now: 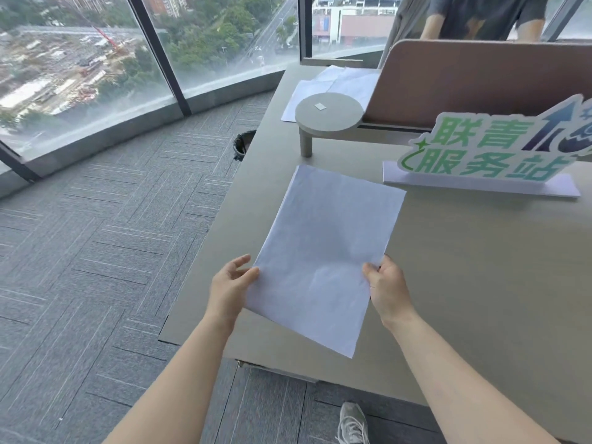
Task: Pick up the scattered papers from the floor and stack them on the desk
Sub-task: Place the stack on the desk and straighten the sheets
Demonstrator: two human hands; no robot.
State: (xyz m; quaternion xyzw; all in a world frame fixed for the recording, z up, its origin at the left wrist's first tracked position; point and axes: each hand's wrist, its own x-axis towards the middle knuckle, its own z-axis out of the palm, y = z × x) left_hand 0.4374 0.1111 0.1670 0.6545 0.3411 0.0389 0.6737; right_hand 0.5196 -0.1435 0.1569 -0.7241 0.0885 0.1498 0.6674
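A stack of white papers (pixel 326 251) lies over the near left part of the grey desk (pixel 480 283), its near corner close to the desk's edge. My left hand (pixel 229 288) holds the stack's left edge, thumb on top near the corner. My right hand (pixel 386 288) pinches the right edge, fingers curled round it. More white sheets (pixel 336 84) lie loosely at the desk's far end. No papers show on the grey carpet (pixel 96 251).
A round grey shelf (pixel 330 112) on a short post stands beyond the stack. A green lettered sign (pixel 487 152) stands to the right, before a brown divider (pixel 480 78). Another person (pixel 480 17) stands behind it. A bin (pixel 243 149) sits by the desk's left edge. Glass windows line the left.
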